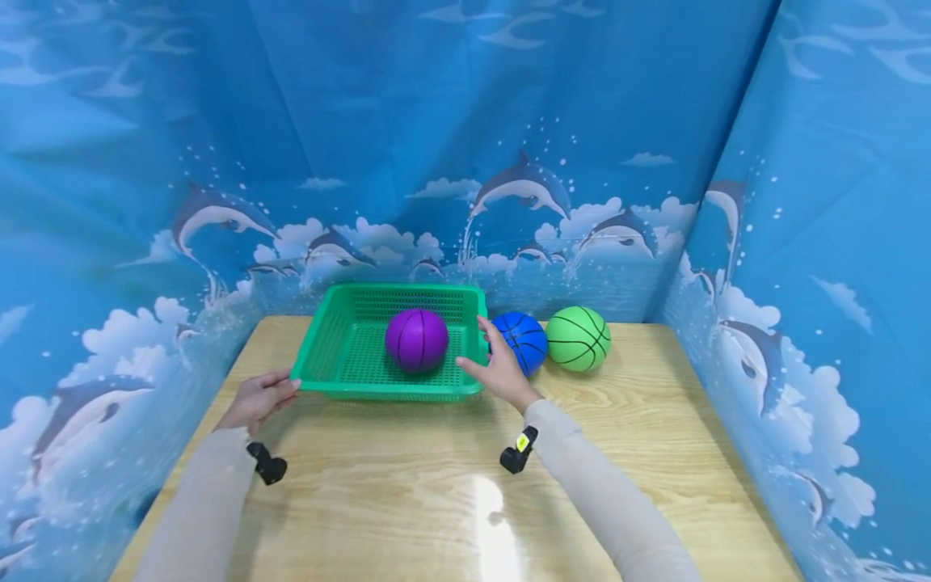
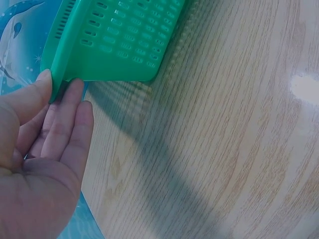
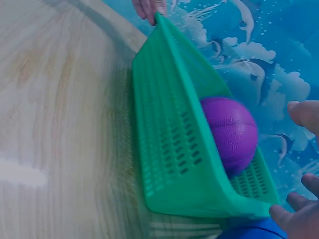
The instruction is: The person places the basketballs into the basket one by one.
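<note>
A green plastic basket (image 1: 385,390) stands toward the back of the table with a purple ball (image 1: 417,340), lined like a basketball, inside it. At the basket's near left corner my left hand (image 2: 47,144) pinches the rim, thumb on one side and fingers on the other. My right hand (image 1: 502,368) is at the basket's right end, fingers spread, thumb over the rim area. In the right wrist view a fingertip (image 3: 279,215) lies at the basket's rim; whether it touches I cannot tell. Behind that hand, a blue ball (image 1: 525,343) is partly hidden.
A light green ball (image 1: 578,339) sits right of the blue one, the two side by side on the wooden table (image 1: 385,493). Blue dolphin-printed curtains (image 1: 436,121) hang behind the table and along both sides. Black wrist cameras (image 1: 267,463) are strapped to both forearms.
</note>
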A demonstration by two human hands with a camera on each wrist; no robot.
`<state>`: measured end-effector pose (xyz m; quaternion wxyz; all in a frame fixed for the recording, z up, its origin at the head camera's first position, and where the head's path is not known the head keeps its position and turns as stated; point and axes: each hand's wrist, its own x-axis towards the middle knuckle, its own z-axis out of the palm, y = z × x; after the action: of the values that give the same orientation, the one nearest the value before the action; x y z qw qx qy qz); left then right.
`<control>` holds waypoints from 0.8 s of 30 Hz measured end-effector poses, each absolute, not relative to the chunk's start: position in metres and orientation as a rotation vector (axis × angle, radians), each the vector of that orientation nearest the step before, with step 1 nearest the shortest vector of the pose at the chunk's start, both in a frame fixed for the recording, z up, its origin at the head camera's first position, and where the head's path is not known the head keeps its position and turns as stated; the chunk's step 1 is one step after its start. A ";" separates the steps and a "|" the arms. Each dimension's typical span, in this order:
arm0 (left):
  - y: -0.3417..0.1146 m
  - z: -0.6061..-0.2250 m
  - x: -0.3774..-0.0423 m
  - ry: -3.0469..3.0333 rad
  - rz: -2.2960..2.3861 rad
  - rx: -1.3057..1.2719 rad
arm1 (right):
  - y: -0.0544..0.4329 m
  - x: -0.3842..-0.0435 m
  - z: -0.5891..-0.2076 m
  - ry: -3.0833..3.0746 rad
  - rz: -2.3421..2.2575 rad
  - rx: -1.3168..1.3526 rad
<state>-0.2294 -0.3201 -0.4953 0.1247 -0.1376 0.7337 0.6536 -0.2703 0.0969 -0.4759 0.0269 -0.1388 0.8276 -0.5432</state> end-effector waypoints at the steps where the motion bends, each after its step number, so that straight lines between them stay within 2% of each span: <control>1: -0.320 -0.496 -0.230 2.142 1.895 -0.408 | 0.100 -0.271 -0.475 2.579 -1.669 -0.433; 8: -0.320 -0.495 -0.230 2.137 1.870 -0.425 | 0.120 -0.270 -0.457 2.643 -1.658 -0.426; 24: -0.320 -0.494 -0.229 2.149 1.846 -0.408 | 0.166 -0.288 -0.468 2.740 -1.691 -0.178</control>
<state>-0.2289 -0.3205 -0.4940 0.1393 -0.1410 0.7435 0.6387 -0.2878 0.1659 -0.4676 -0.0413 -0.0551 0.8490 -0.5239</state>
